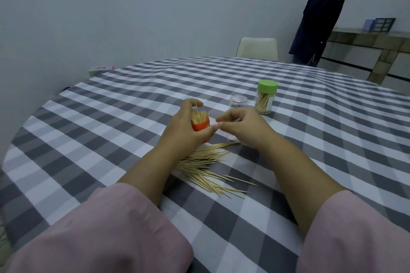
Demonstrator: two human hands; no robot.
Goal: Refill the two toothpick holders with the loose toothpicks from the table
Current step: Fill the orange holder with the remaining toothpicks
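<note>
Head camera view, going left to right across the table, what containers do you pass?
Orange holder held in the left hand → clear lid → green-capped jar of toothpicks.

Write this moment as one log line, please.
left hand: grips orange holder, nearly full | right hand: fingers curled, contents unclear | loose toothpicks: remain | green-lidded holder: closed

Left hand (185,126) curled, right hand (241,126) seemingly pinched.
</note>
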